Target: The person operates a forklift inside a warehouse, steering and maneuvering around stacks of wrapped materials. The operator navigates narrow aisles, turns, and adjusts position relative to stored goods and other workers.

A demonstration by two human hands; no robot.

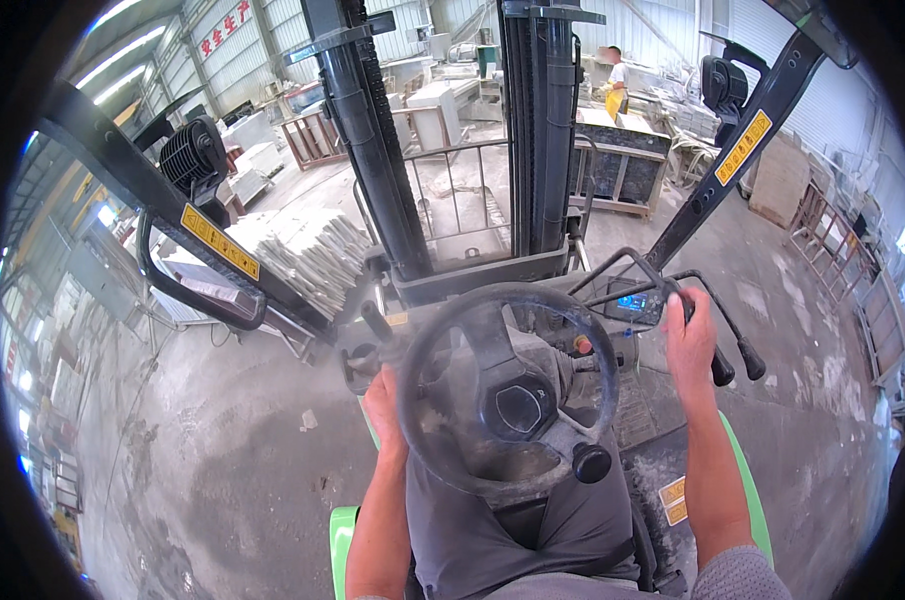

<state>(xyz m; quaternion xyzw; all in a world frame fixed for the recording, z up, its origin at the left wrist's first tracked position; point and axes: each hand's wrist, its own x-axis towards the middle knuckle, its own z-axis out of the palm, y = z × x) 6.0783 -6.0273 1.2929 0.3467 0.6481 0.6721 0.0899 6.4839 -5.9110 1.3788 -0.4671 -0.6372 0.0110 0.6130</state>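
Observation:
My left hand (383, 405) is closed at the left rim of the black, dusty steering wheel (518, 408); the rim partly hides its fingers. A round black knob (592, 462) sits on the wheel's lower right. Just ahead of that hand stands a short lever with a dark grip (377, 321). On the right, my right hand (691, 335) is wrapped round a black control lever (676, 292). Beside it, another bent lever ends in a black knob (752, 358). A small lit display (633, 301) and a red button (583, 345) are between the wheel and this hand.
Ahead rises the forklift's dark mast (373, 140) with a barred backrest (463, 190). Pale slabs (308, 250) stand stacked at the left front. A dark panel in a frame (618, 165) stands right of the mast. A person (616, 85) is farther back. Metal racks (843, 245) line the right.

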